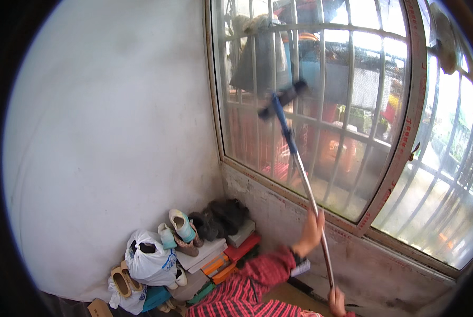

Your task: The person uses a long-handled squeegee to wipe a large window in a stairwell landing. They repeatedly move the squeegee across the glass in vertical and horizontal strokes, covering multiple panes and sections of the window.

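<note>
A long-handled window wiper spans the middle of the view, with a metal pole (305,178), a blue neck (286,128) and a dark, blurred head (283,100). Its head is in front of the barred window pane (339,95); whether it touches the glass I cannot tell. Partway up the pole, my left hand (311,233) is wrapped around it, near the window sill. Lower down, at the bottom edge of the view, my right hand (336,302) grips the pole's end.
Shoe boxes (203,253) are stacked in the corner, with dark shoes (224,216) and pale blue shoes (183,226) on top. Beside them sit a tied white plastic bag (147,259) and tan flat shoes (121,281). A white wall (110,119) rises at the left. A second window panel (438,198) stands right.
</note>
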Available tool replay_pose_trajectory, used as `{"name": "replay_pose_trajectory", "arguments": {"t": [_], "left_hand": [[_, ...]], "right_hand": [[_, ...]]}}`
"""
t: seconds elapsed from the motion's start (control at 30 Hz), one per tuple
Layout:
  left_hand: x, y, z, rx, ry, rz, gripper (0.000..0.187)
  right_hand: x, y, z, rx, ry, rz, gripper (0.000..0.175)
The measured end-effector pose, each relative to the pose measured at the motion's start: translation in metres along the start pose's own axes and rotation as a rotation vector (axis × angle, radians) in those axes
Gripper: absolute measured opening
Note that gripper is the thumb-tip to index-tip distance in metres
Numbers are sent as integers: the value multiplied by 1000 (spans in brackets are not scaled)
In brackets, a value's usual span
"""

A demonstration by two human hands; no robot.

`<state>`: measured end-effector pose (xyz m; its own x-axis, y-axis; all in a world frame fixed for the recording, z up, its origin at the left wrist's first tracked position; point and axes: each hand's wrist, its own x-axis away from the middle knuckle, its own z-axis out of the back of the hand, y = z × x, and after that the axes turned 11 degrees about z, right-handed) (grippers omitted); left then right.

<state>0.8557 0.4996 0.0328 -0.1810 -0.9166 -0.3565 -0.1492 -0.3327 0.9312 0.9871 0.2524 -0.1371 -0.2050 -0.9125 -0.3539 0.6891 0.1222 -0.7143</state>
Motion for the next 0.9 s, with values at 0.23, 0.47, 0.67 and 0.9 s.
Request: {"name": "replay_pose_trajectory", "arguments": {"t": [0.23,0.47,0.67,0.9], "left_hand": [[-218,172,46,132,172,-369,28],[-1,-22,-43,-30,248,54,30],[182,-71,-115,44,21,304,25],[264,-20,-76,159,359,265,18]], "right_hand": [[-181,-119,39,-77,153,236,32],[8,21,63,118,-23,-72,31],[164,160,126,151,-82,-58,34],[195,131,178,-189,-506,-201,29]]}}
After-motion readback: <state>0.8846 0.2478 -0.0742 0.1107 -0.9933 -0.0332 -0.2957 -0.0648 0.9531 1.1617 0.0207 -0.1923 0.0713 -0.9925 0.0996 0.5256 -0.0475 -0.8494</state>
